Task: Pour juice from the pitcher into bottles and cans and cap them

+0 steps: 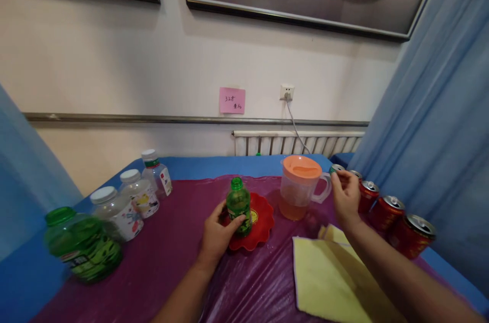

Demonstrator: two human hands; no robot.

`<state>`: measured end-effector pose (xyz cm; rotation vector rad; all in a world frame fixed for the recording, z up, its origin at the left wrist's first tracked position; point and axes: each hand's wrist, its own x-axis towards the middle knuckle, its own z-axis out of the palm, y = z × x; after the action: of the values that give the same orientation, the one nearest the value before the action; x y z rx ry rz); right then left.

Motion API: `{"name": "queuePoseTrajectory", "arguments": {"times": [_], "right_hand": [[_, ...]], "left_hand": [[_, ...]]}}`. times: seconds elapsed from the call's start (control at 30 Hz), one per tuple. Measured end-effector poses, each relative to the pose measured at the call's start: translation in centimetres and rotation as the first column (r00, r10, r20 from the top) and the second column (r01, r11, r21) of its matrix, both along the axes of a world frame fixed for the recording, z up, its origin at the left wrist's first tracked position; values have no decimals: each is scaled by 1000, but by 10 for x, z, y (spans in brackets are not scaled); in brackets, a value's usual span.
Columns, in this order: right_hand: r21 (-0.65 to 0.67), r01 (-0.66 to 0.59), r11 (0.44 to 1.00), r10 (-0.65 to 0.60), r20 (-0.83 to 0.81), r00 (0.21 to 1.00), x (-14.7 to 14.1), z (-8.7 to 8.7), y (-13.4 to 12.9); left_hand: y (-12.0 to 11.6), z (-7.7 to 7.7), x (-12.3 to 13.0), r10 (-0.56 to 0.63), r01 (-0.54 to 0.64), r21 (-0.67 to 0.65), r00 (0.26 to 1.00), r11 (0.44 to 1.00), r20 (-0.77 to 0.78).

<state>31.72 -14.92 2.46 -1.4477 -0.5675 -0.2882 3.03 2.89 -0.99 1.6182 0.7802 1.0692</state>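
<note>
My left hand (pixel 220 229) is wrapped round a green plastic bottle (pixel 237 202). The bottle stands upright and uncapped over a red scalloped plate (pixel 263 218). To its right is a clear pitcher (pixel 292 199) with an orange lid (pixel 301 167) and some orange-tinted liquid low inside. My right hand (pixel 346 195) is raised just right of the pitcher's handle (pixel 324 189), thumb and fingers pinched together. Its fingertips overlap a silver can top (pixel 336 167) with a greenish side; whether they grip it or something small is unclear.
Several red cans (pixel 386 213) line the right side. A yellow cloth (pixel 324 277) lies in front, under my right forearm. Along the left stand a large green bottle (pixel 84 246) and clear white-capped bottles (pixel 139 195). Purple plastic sheeting (pixel 164 257) covers the blue table (pixel 191 165).
</note>
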Motion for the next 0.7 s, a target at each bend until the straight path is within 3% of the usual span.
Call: {"name": "queuePoseTrajectory", "arguments": {"times": [0.07,0.13,0.23,0.3,0.37,0.7], "right_hand": [[-37,-75,996,80,135,988,-29,3,-6],[-159,-230,960,263,231,937,-64,1,-5],[-415,-400,817,535,290,793,-111,-8,7],[-509,-451,733,634,270,724,-129,-12,18],[-519,-485,704,668,249,702,-139,-15,26],[-415,-605,679,704,134,698,-141,-15,32]], "left_hand": [[-4,2,0,9,-7,80,1000,997,-27],[-8,5,0,-14,23,170,998,985,-54],[-12,6,-2,-75,94,264,994,960,-79],[-13,4,-4,-105,125,306,991,944,-79],[-12,1,-5,-124,141,339,990,930,-71],[-12,-1,-6,-163,183,431,983,884,-83]]}}
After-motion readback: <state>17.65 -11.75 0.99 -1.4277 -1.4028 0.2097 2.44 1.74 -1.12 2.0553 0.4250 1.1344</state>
